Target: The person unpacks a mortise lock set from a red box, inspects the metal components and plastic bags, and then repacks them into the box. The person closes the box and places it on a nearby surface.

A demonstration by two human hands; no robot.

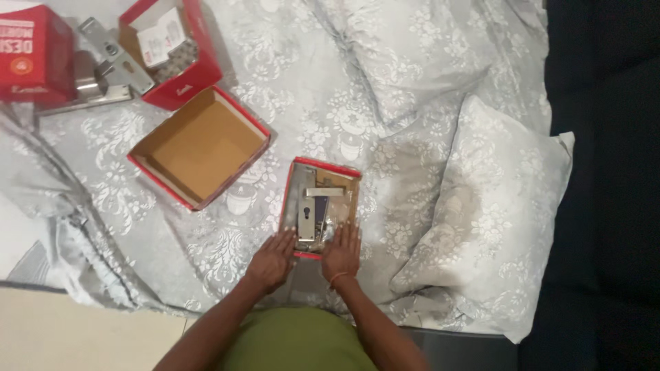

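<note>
A narrow red cardboard box [352, 173] lies open on the bed in front of me. Inside it sits a silver door handle set on a backplate [307, 213], beside a clear plastic bag of small parts [336, 221]. My left hand [271, 260] rests flat at the box's near left corner, fingers spread. My right hand [342, 251], with a thin bracelet at the wrist, lies flat on the box's near right edge, fingertips over the bag. Neither hand grips anything.
An empty red box lid [198, 147] lies to the upper left. Another open red box [173, 51], a loose silver handle plate [113, 55] and a closed red box [34, 53] sit at the far left. A pillow [495, 213] lies at right.
</note>
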